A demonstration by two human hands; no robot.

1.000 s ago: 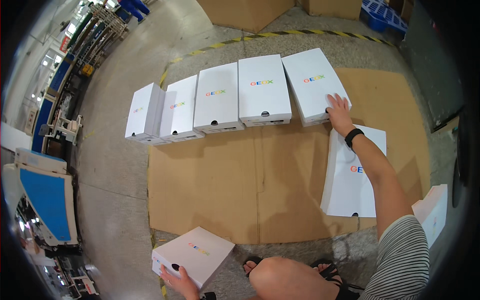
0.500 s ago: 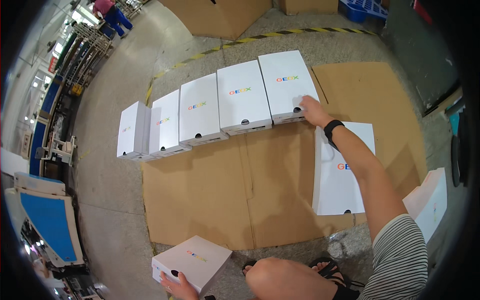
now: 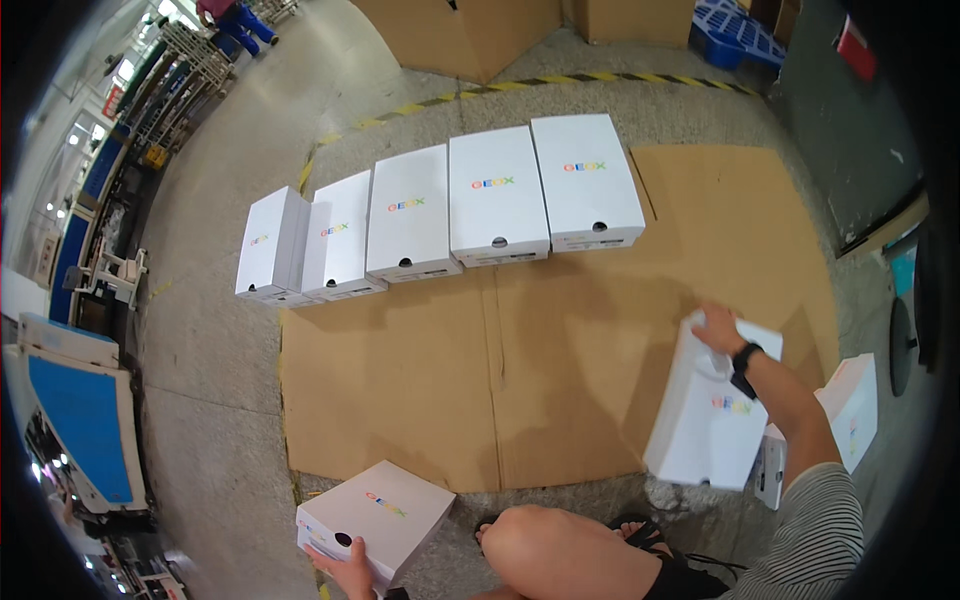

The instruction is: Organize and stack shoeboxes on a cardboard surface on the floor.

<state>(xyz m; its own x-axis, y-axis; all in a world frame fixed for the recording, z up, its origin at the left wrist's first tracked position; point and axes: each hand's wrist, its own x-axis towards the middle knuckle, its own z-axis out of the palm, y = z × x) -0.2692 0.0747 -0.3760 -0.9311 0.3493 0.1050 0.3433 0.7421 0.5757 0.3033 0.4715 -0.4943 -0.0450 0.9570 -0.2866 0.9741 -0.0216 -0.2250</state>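
Note:
At the lower left, a white shoe box (image 3: 385, 510) with a coloured logo is tilted in my left hand (image 3: 345, 568), whose fingers grip its near end beside the round dark hole. On the right, my right hand (image 3: 720, 332) clasps the far edge of another white shoe box (image 3: 705, 425). That box slants over the cardboard's right part, and its near end reaches the cardboard's edge. My right forearm, with a black wristband, crosses beside it. Farther off, several white shoe boxes (image 3: 498, 195) stand side by side in a slanting row.
Flattened brown cardboard (image 3: 400, 380) covers the floor before me. More white boxes (image 3: 850, 410) are at the right by my sleeve. Beyond the row lie yellow-black floor tape (image 3: 520, 87), large cartons (image 3: 470, 35) and a blue plastic pallet (image 3: 740, 38). A person (image 3: 235, 20) stands far left.
My right hand has left the rightmost box of the row and come back toward me onto the separate box. That box has shifted nearer and tilted. My left hand keeps its box.

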